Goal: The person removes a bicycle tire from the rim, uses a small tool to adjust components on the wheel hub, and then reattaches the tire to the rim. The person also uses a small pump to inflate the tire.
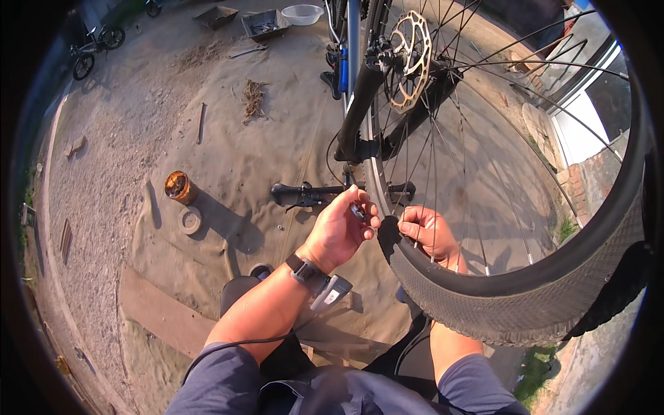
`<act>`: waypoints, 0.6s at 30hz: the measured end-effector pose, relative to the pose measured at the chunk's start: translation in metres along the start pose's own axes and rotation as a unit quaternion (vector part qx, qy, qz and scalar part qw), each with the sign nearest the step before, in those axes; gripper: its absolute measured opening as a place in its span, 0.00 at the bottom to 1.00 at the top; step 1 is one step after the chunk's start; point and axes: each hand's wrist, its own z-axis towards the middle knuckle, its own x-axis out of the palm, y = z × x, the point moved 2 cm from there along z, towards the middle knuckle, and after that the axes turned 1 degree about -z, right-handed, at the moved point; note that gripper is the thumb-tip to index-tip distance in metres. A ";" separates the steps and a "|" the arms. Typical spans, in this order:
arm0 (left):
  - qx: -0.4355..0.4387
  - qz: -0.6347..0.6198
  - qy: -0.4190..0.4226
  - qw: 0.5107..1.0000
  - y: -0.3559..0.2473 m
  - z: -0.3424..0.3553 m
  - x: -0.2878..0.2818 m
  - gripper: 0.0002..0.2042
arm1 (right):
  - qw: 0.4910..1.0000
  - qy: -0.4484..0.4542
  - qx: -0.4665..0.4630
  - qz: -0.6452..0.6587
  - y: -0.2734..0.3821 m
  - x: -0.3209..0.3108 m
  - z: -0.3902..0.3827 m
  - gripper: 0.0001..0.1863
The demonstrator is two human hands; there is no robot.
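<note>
A bicycle wheel with a knobbly black tyre [498,311] stands before me, held in a black fork [360,104] with a brake disc [411,62] at its hub. My left hand [339,232] is left of the rim, its fingers curled around a small dark object [358,211] whose kind I cannot make out. Across the wheel, my right hand [430,235] reaches in among the spokes. Its thumb and forefinger are pinched together at the rim's inner edge; whatever they grip is hidden. Below the fork, a handlebar [304,196] lies near the ground.
Left of the handlebar stand a rusty can [180,187] and a ring-shaped roll [190,220]. A wooden board [162,311] lies at lower left. Farther off are a dark tray [265,25] of parts, a clear basin [302,14] and another bicycle [97,48]. A wall [595,183] borders the right.
</note>
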 end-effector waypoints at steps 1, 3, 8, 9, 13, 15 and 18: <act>-0.004 0.010 -0.014 1.000 0.000 0.000 -0.005 0.15 | 1.000 0.004 -0.003 -0.004 0.000 0.002 0.001 0.06; -0.003 0.022 -0.034 0.999 0.001 -0.001 -0.004 0.14 | 1.000 0.006 0.000 -0.016 0.001 0.004 0.002 0.07; -0.011 0.073 -0.065 0.995 0.002 -0.001 0.004 0.12 | 0.999 -0.002 0.020 -0.028 0.002 0.000 -0.002 0.07; -0.010 0.081 -0.069 0.994 0.002 -0.002 0.004 0.11 | 1.000 -0.001 0.022 -0.021 0.002 0.001 -0.002 0.07; -0.003 0.112 -0.068 0.991 0.003 -0.004 0.005 0.11 | 1.000 -0.002 0.029 -0.012 0.004 0.003 -0.003 0.06; 0.000 0.124 -0.056 0.991 0.004 -0.004 0.003 0.10 | 0.999 0.000 0.033 -0.011 0.006 0.006 -0.004 0.06; 0.001 0.135 -0.050 0.990 0.005 -0.005 0.003 0.10 | 0.998 -0.011 0.040 -0.052 0.015 0.012 -0.006 0.06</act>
